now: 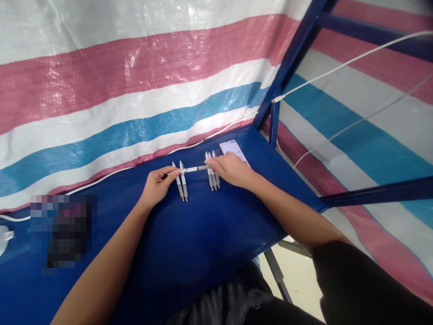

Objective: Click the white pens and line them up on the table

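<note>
A white pen with a grey grip (194, 169) is held level between my two hands, above the blue table. The fingers of my left hand (158, 183) pinch its left end, where the clip is. My right hand (232, 169) closes on its right, grey end. Beneath my left fingertips lie two similar pens (181, 185), side by side. Several more pens (211, 176) form a row on the table just under my right fingertips, partly hidden by them. A phone with a lit screen (233, 148) lies behind my right hand, which covers part of it.
The blue tabletop (176, 243) ends at a striped sheet (135, 99) behind and a blue metal frame (275, 90) at the right. A white cable (338, 67) hangs across the frame. At the far left are a pixelated dark object (69, 230) and a white item (4, 239).
</note>
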`<state>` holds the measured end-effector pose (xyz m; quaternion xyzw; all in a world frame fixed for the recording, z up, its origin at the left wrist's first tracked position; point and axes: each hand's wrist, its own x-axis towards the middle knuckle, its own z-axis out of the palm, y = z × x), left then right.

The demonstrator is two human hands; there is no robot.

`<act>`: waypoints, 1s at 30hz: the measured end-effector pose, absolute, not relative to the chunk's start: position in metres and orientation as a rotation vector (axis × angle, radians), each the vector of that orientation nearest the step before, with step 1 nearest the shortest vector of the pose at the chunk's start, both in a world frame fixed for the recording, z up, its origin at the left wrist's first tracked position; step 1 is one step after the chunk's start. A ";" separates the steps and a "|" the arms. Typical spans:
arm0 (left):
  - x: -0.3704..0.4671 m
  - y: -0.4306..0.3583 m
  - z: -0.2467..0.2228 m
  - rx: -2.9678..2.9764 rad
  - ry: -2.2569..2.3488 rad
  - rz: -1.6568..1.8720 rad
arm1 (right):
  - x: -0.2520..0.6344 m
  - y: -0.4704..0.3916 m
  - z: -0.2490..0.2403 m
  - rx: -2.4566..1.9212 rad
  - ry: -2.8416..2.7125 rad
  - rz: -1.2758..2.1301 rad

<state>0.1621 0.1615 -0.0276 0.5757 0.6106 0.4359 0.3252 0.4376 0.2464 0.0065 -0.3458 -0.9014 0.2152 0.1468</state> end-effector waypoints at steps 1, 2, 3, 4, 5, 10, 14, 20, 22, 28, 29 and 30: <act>0.162 0.161 -0.027 1.498 1.609 1.157 | 0.437 0.246 0.006 -0.983 -2.593 0.633; 0.162 0.161 -0.027 1.482 1.614 1.169 | 0.437 0.246 0.007 -0.952 -2.566 0.650; 0.162 0.161 -0.027 1.467 1.616 1.178 | 0.438 0.246 0.007 -0.927 -2.513 0.671; 0.162 0.161 -0.026 1.454 1.614 1.182 | 0.438 0.245 0.008 -0.921 -2.452 0.697; 0.163 0.161 -0.026 1.444 1.610 1.183 | 0.438 0.244 0.009 -0.936 -2.404 0.731; 0.163 0.161 -0.023 1.435 1.604 1.203 | 0.438 0.243 0.009 -0.952 -2.297 0.935; 0.162 0.161 -0.022 1.467 1.595 1.193 | 0.435 0.248 0.000 -0.760 -2.038 1.105; 0.164 0.160 -0.023 1.532 1.531 1.129 | 0.426 0.251 -0.010 -0.649 -1.675 1.538; 0.165 0.159 -0.024 1.537 1.509 1.132 | 0.424 0.248 -0.011 -0.627 -1.619 1.527; 0.162 0.159 -0.023 1.548 1.408 1.102 | 0.423 0.247 -0.014 -0.588 -1.648 1.376; 0.161 0.159 -0.023 1.532 1.396 1.102 | 0.424 0.247 -0.013 -0.585 -1.666 1.354; 0.160 0.160 -0.023 1.520 1.386 1.107 | 0.425 0.248 -0.013 -0.577 -1.680 1.340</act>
